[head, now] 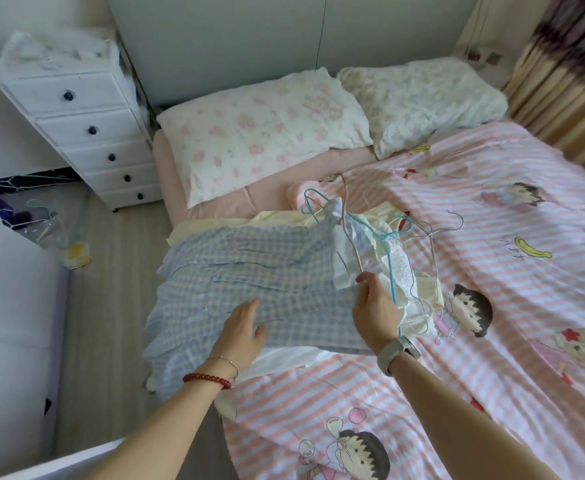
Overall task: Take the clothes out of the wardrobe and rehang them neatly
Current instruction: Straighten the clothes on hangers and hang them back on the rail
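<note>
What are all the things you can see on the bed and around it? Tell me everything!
checked garment: one, blue and white, lying on the bed's near left edge.
pale clothes: a small heap, white and cream, beside the checked garment.
wire hangers: several, blue and silver, tangled on the heap.
pillows: two, white with pink and pale prints, at the head of the bed.
bedspread: one, pink and white stripes with cartoon figures.
drawer chest: one, white with dark knobs, left of the bed.
curtain: one, cream and brown, far right.
left hand: flat on the checked garment.
right hand: pinching a silver hanger wire.
</note>
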The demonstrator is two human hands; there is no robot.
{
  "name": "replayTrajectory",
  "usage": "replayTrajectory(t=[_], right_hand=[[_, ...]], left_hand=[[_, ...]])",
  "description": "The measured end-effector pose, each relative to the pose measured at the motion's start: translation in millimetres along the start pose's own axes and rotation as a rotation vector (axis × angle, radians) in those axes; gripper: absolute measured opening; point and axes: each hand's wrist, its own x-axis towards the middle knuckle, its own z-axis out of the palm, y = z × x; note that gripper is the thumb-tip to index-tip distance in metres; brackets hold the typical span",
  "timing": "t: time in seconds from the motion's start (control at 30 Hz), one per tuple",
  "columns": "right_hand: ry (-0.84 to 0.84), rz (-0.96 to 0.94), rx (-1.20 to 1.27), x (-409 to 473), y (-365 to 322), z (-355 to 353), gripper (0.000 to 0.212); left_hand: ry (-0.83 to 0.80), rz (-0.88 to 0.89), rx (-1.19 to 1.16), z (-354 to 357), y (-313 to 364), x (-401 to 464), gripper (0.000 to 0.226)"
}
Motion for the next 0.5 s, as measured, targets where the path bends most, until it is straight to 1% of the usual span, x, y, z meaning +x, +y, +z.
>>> replayTrajectory(t=[0.07,0.13,0.2,0.27,0.3,0.33,0.37,0.4,0.43,0.47,0.5], right_hand=[[0.028,-0.123,-0.073,1.9,-13.3,-6.5,0.023],[0.107,-0.315,-0.017,3.1,-36.2,-16.6,0.026],[0.118,-0.551,0.058,1.8,-63.5,-28.8,0.024],[0.109,-0.757,0.078,-0.9,-91.0,-41.3,0.017],[0.119,-0.856,0.082,-3.2,-105.5,-48.1,0.016],[0.136,-0.959,0.084,-6.6,-121.1,-54.7,0.015],[0.15,-1.059,0.077,-11.6,-136.4,-59.9,0.013],[0.16,-1.142,0.061,-17.6,-151.6,-63.4,0.014],[0.165,-1.197,0.044,-23.2,-165.0,-64.8,0.015],[0.168,-1.226,0.03,-29.3,-177.4,-65.0,0.015],[0.165,-1.239,0.014,-36.2,-188.4,-63.4,0.014]], left_hand=[[0.13,0.064,-0.008,-20.3,7.7,-2.6,0.055],[0.286,0.104,-0.024,-48.4,19.5,-7.9,0.058],[0.486,0.168,-0.019,-83.2,34.4,-21.8,0.061],[0.741,0.32,0.102,-120.7,45.7,-41.9,0.062],[0.851,0.377,0.214,-137.5,48.2,-53.5,0.062],[0.932,0.395,0.337,-154.3,49.2,-65.2,0.061],[0.974,0.405,0.456,-169.6,48.8,-78.8,0.058],[0.97,0.414,0.533,-183.2,47.2,-93.8,0.053],[0.91,0.401,0.53,-193.5,45.9,-110.4,0.049],[0.817,0.356,0.445,-200.2,43.4,-129.1,0.05],[0.728,0.294,0.326,-203.8,38.8,-150.3,0.058]])
